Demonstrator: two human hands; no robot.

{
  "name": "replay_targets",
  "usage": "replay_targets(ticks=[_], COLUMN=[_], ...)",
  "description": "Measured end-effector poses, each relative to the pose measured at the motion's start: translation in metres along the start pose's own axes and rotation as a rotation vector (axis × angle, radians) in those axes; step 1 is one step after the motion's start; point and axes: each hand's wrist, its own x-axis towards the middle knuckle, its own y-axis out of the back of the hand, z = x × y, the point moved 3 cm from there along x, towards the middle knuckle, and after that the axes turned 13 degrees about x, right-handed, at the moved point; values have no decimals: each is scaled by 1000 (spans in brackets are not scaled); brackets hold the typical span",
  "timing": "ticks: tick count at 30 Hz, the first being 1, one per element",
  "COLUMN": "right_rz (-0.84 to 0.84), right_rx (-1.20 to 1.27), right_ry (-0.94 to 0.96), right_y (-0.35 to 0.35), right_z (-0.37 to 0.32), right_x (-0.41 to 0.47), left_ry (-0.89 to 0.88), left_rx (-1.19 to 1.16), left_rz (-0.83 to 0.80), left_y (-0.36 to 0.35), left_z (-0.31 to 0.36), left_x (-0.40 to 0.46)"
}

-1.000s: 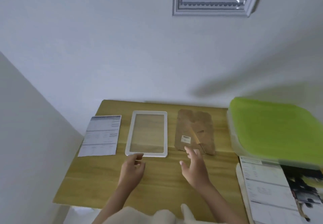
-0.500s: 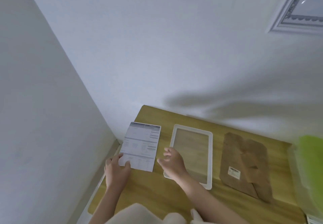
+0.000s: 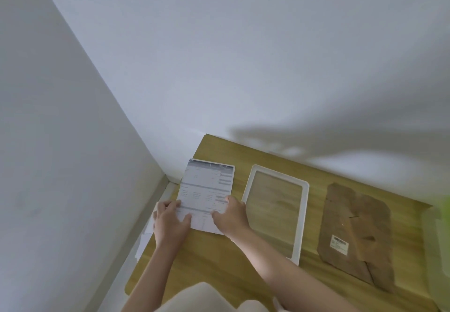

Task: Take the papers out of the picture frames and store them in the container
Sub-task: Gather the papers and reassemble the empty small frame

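Note:
A printed paper [image 3: 208, 187] lies at the left end of the wooden table [image 3: 219, 270]. My left hand [image 3: 170, 221] grips its near left corner, thumb on top. My right hand [image 3: 230, 216] rests on its near right edge, fingers pinching the sheet. To the right lies an empty white picture frame [image 3: 302, 214] with a clear pane. Further right lies the brown cardboard frame backing [image 3: 358, 233] with a white label. A blurred green edge of the container's lid [image 3: 446, 236] shows at the far right.
The table stands in a corner, with white walls at the left and behind. A gap with white skirting [image 3: 146, 236] runs along the table's left edge. A light-coloured garment [image 3: 202, 297] fills the bottom middle.
Both hands moved left from in front of the frame to the printed paper and took hold of its near end. The view swung left, so the green-lidded container is almost out of sight.

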Motion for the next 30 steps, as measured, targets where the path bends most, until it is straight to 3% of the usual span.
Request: replay_targets(ticks=[5, 15, 19, 25, 30], right_rz=[14, 52, 97, 114, 254], right_rx=[35, 122, 227, 375, 345], right_ry=[-8, 21, 129, 210, 250], right_y=[0, 2, 4, 15, 46], right_z=[1, 5, 0, 3, 19], right_x=[1, -4, -11, -20, -33], left_ry=[-11, -71, -69, -92, -174], left_rx=[-123, -777, -980, -1024, -817], left_rz=[-96, -300, -307, -339, -390], left_y=[2, 25, 34, 33, 21], left_z=[-3, -10, -9, -2, 26], left_x=[15, 5, 0, -3, -15])
